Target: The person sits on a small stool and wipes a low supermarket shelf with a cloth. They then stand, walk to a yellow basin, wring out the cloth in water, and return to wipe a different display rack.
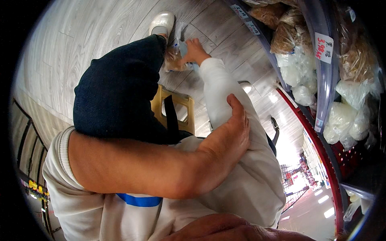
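My right hand (196,50) reaches down to the floor in a white sleeve and grips a clear plastic bag (175,61) with brownish contents and a pale blue part. The bag lies beside my white shoe (162,23) and my dark trouser leg (120,88). My left hand (227,134) comes across my body on a bare forearm and clasps the white sleeve of my right arm (225,92), thumb pointing up. Most of the bag is hidden behind my knee and hand.
I sit on a yellow stool (189,114) with a black strap on a grey plank floor (80,32). Curved shelves (321,80) at the right hold several bags of white and brown goods with price tags. A dark railing (24,136) runs at the left.
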`<control>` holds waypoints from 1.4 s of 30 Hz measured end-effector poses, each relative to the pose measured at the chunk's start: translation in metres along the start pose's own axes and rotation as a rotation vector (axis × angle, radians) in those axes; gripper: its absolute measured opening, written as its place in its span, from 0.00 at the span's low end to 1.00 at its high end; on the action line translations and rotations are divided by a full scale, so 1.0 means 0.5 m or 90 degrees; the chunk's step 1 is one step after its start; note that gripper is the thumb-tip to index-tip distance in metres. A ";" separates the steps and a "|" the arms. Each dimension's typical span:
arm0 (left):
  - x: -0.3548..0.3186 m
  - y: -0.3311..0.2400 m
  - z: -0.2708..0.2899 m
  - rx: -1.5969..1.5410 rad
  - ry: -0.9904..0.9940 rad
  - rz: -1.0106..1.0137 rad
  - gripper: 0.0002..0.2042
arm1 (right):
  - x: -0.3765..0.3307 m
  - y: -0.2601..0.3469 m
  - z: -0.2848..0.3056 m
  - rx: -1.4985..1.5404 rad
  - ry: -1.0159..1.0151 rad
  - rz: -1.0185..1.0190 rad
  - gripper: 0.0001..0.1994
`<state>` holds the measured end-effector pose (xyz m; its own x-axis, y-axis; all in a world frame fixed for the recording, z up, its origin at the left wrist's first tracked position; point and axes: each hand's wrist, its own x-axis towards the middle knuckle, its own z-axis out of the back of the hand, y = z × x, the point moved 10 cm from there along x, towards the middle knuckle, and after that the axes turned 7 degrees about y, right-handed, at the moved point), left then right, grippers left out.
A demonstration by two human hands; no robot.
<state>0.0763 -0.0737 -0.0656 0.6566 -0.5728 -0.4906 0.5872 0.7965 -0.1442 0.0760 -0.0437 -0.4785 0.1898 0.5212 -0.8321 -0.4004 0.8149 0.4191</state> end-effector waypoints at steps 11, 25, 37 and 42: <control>-0.031 -0.022 -0.017 -0.043 -0.006 -0.002 0.21 | -0.220 -0.143 -0.113 0.715 -0.136 -0.247 0.37; 0.036 -0.079 0.001 -0.082 0.060 -0.173 0.19 | -0.486 -0.336 0.543 0.913 -0.820 0.096 0.26; 0.033 -0.068 0.014 -0.088 0.038 -0.162 0.16 | -0.422 -0.637 0.622 -0.159 -0.901 -0.242 0.20; 0.077 0.001 0.013 -0.145 -0.050 -0.030 0.16 | -0.474 -0.459 0.459 0.514 -0.916 -0.349 0.36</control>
<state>0.1051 -0.0967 -0.0790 0.6706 -0.6169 -0.4120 0.5024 0.7863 -0.3596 0.3284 -0.2962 -0.2942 0.8985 -0.4107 -0.1549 0.4042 0.6364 0.6570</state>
